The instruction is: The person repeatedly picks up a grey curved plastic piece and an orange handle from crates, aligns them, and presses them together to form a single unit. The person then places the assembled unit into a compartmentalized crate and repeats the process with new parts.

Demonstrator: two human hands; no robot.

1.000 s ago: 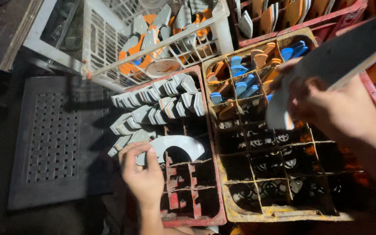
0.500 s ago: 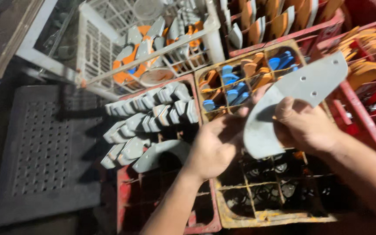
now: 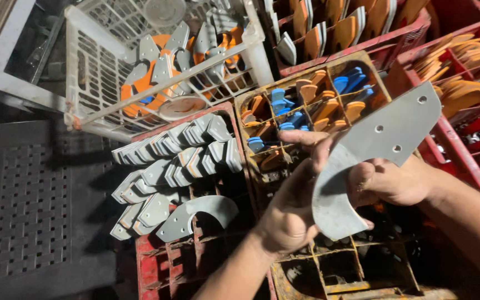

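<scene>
A curved grey plate [image 3: 362, 161] is gripped by both the right hand [image 3: 390, 180] and left hand [image 3: 293, 208], above the yellow crate [image 3: 373, 66]. Probably best held firmly by the edges and kept level, so nothing gets snagged on the dividers.

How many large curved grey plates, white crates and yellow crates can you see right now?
Large curved grey plates: 2, the held grey plate in the left hand and right hand, and the loose grey plate on the red crate
White lattice crate: 1
Yellow divided crate: 1
Total: 4
</scene>
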